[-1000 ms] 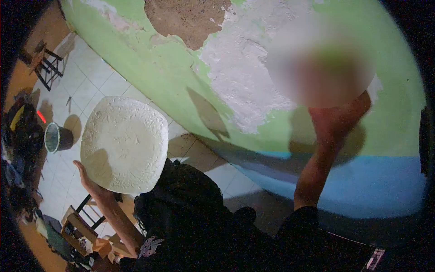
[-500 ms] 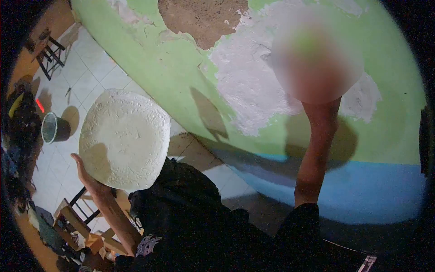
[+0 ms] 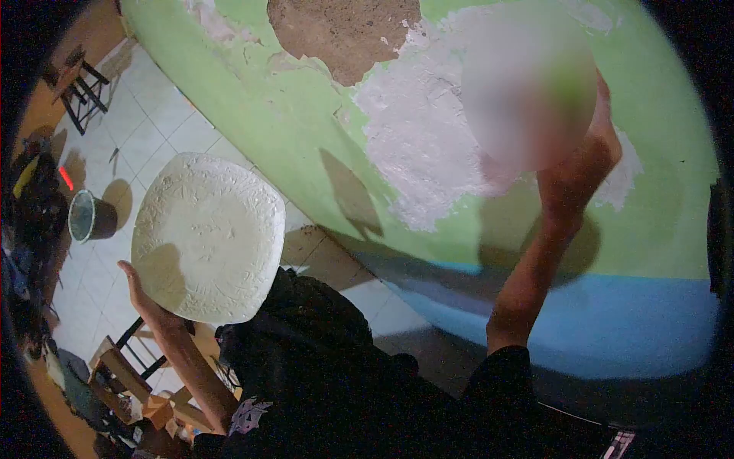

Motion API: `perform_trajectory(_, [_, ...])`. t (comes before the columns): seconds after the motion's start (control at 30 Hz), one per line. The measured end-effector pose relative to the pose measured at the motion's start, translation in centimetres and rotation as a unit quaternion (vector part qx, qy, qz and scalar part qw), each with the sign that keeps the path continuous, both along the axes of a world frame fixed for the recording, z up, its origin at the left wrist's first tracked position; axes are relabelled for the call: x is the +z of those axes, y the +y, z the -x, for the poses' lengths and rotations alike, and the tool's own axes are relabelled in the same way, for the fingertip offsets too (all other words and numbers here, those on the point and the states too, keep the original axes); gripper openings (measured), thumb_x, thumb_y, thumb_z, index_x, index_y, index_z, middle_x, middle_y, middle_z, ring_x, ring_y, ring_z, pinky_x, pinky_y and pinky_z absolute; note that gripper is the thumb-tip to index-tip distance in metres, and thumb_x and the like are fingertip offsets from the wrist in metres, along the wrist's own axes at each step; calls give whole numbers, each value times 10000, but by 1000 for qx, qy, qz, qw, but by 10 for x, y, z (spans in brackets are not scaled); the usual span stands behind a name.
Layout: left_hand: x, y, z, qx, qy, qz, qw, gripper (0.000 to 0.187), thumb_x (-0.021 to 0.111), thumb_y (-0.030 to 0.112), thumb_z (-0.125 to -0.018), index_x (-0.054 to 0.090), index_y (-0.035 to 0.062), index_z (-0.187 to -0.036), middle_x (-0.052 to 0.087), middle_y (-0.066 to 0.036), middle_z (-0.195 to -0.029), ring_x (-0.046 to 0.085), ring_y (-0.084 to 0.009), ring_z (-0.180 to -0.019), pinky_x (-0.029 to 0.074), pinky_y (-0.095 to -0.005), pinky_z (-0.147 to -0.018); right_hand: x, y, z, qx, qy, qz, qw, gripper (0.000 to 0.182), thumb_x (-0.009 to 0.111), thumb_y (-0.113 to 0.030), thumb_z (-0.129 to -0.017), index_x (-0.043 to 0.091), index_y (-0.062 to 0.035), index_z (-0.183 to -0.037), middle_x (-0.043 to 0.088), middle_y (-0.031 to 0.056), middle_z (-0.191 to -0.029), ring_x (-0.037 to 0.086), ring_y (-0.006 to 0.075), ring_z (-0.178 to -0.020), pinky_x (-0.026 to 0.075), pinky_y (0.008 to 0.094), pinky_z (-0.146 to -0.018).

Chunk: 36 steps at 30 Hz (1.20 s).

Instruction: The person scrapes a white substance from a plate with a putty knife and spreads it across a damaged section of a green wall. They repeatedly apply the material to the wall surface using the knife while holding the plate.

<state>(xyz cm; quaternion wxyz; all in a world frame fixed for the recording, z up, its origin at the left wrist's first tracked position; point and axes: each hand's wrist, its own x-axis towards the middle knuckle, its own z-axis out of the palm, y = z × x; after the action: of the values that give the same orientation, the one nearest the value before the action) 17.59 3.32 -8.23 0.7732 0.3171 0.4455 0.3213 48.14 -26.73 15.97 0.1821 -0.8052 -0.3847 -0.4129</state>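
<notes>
My left hand [image 3: 157,310] holds a large cream-white plate [image 3: 206,237] with rounded corners and a raised pattern near its rim. The thumb stands out beside the plate's edge, while the other fingers are hidden beneath it. My right hand [image 3: 585,164] is up at the green wall [image 3: 428,245], over a patch of whitish plaster [image 3: 420,145]. A round blur covers most of its fingers. The bent hand appears closed on something with a bright green part, whose kind I cannot make out.
Bare brown wall [image 3: 344,34] shows above the plaster. The wall's lower band is blue [image 3: 612,321]. On the tiled floor stand a grey bucket [image 3: 92,216] and a stool [image 3: 82,92]. Wooden furniture [image 3: 126,375] and dark clutter lie along the left.
My right hand has turned at the wrist and shifted right, and the green part has moved right with it. My left hand and the plate have barely moved.
</notes>
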Motion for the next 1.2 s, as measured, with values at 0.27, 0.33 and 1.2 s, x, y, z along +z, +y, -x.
perform_trajectory(0.27, [-1,8,5,-27,-34,18,999,687,417,554,-968,488,-39,-1308,595,-181,-1207,590,-276,-1076,469,-405,-934,6,3,10,-26,18,40,999,486,762,-91,-793,597,-77,-1250,702,113,-920,678,145,-795,556,291,-722])
perform_trajectory(0.33, [-5,10,8,-41,-41,11,998,688,411,555,-970,489,-41,-1306,591,-183,-1217,585,-280,-1089,469,-410,-936,8,2,8,-12,24,-5,1000,481,761,-91,-793,600,-81,-1246,701,113,-901,674,141,-793,552,289,-722])
perform_trajectory(1.2, [17,2,-3,-63,-73,-22,995,689,396,542,-979,442,-42,-1342,558,-182,-1259,570,-293,-1107,482,-406,-920,2,-49,65,-33,31,-234,971,399,789,-74,-763,608,-46,-1117,638,66,-1073,600,167,-969,523,307,-821])
